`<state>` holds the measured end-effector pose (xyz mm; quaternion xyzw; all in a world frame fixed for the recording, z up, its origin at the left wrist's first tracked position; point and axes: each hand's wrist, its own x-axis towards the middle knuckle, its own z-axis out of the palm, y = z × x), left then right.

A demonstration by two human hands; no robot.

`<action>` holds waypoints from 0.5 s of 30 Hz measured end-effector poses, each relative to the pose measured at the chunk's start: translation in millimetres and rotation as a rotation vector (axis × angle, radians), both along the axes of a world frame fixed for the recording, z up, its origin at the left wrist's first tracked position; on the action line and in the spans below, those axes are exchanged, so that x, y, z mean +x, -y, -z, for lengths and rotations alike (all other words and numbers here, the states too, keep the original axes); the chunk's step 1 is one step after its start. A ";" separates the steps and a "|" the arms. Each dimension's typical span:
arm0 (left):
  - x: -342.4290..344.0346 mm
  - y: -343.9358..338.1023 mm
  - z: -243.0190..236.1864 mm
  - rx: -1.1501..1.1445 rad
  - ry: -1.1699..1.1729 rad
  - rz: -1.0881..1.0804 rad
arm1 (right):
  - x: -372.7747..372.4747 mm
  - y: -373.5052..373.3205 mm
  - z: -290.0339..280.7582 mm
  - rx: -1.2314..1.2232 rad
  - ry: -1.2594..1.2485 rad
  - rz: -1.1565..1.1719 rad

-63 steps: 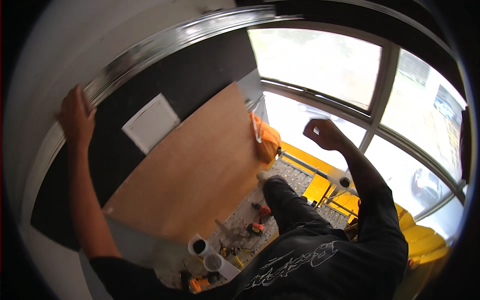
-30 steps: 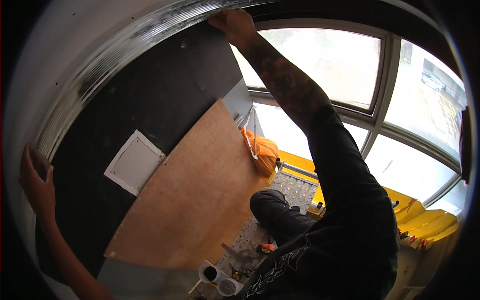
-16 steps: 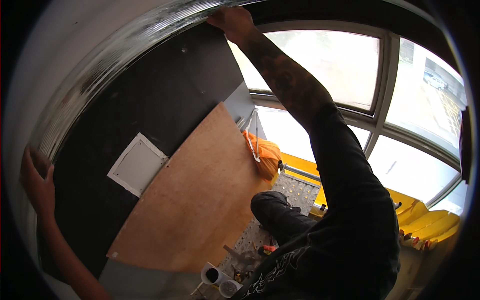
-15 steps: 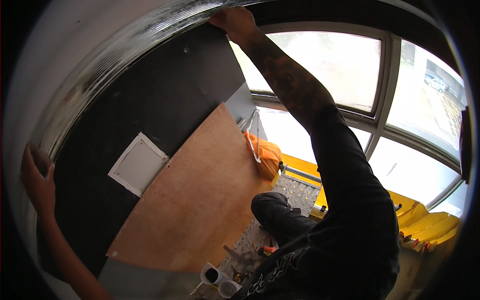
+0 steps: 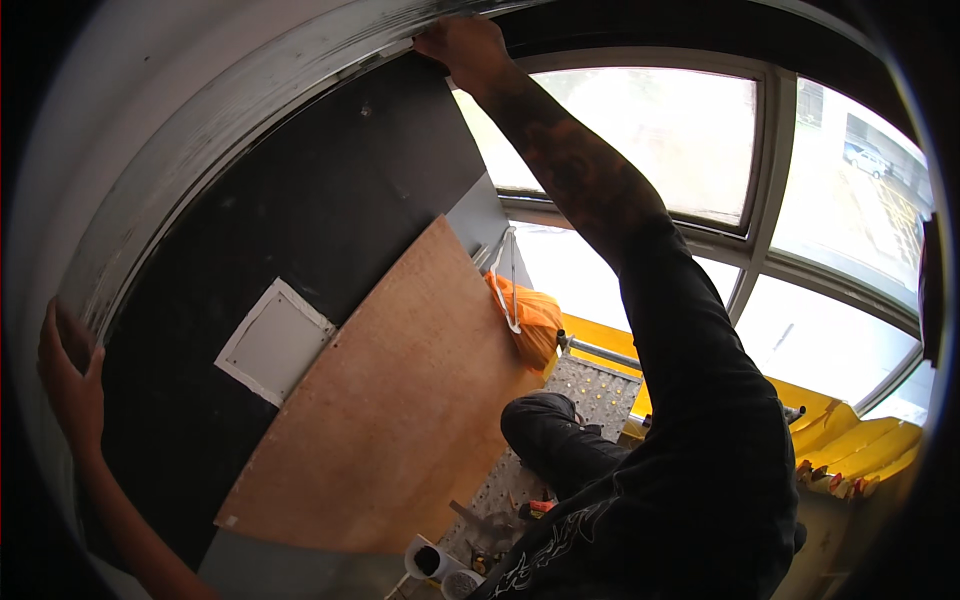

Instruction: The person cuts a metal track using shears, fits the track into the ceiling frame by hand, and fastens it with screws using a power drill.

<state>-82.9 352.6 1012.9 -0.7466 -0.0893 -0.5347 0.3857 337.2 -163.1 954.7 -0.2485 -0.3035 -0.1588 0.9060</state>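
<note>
A long, pale, glossy strip [image 5: 180, 165] curves in the fisheye view along the top of a black wall panel [image 5: 300, 190], against the white surface above. My right hand [image 5: 468, 50] is raised at the top, fingers closed over the strip's far end near the window. Low on the left, my left hand [image 5: 72, 375] grips the strip's near part, thumb apart from the fingers; its fingertips are partly hidden and slightly blurred. The strip's exact material cannot be made out.
A brown board [image 5: 380, 400] leans on the black wall beside a white square plate [image 5: 275, 340]. An orange bag [image 5: 535, 325] and a white hanger [image 5: 513, 285] are by the window [image 5: 650, 140]. White tubs [image 5: 428, 560] and loose tools stand on the perforated metal platform [image 5: 595, 385].
The strip has tilted: its shiny ridged face shows less, and a pale edge line now runs above the black panel. Both hands keep their places on it, the left slightly lower.
</note>
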 end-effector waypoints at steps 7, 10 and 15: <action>-5.3 1.0 -5.8 -0.047 -0.075 0.078 | 28.2 28.1 17.6 -1.311 0.641 1.906; -9.6 -4.5 -9.2 0.029 -0.009 0.032 | 32.0 36.1 12.9 -1.410 0.763 2.143; -7.8 4.0 -6.0 -0.011 -0.061 0.030 | 38.1 28.0 16.4 -1.418 0.708 1.894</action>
